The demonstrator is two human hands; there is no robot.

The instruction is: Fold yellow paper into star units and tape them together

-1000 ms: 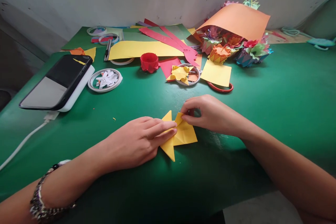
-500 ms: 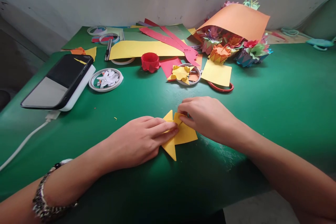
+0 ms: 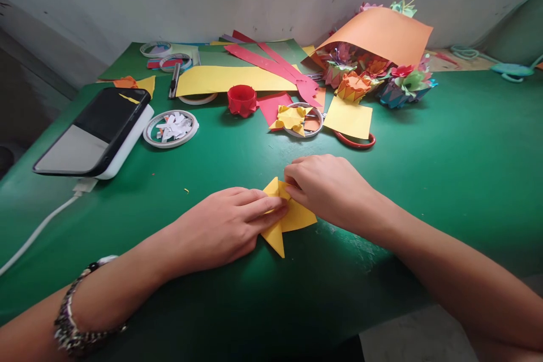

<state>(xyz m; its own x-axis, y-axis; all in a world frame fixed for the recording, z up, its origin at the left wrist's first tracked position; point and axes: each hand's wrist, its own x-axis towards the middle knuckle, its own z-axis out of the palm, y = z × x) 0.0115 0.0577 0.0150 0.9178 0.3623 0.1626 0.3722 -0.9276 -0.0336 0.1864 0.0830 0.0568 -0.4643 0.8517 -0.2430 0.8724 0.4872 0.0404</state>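
Paper folding on a green desk (image 3: 458,169), viewed from the head. Toward the back right, a curved orange sheet (image 3: 382,34) arches over folded paper flowers (image 3: 407,85) of several colours. A long yellow strip (image 3: 229,79) lies across the back centre, its right part crossed by red paper strips (image 3: 271,62). At left, a black-topped device with a white side (image 3: 89,136) lies with a white cable at its near end. Left hand (image 3: 231,223): palm down, its fingers (image 3: 265,203) nearly straight and close together, laid across the left and central part of the folded yellow paper (image 3: 299,216) and pressing it to the desk; the thumb is hidden, so whether it also pinches cannot be told. Right hand (image 3: 328,184): its fingers (image 3: 292,176) curled and drawn in, thumb and forefinger closed on the upper edge of the same paper, just beside the left fingertips. The paper thus lies between and beneath the two sets of fingers, one pointed corner projecting above the left fingers, another below, and a flat panel extending to the right under the right hand. Beyond, smaller items: a white ring (image 3: 194,136) enclosing paper scraps (image 3: 173,126), and a red paper cup (image 3: 241,100)
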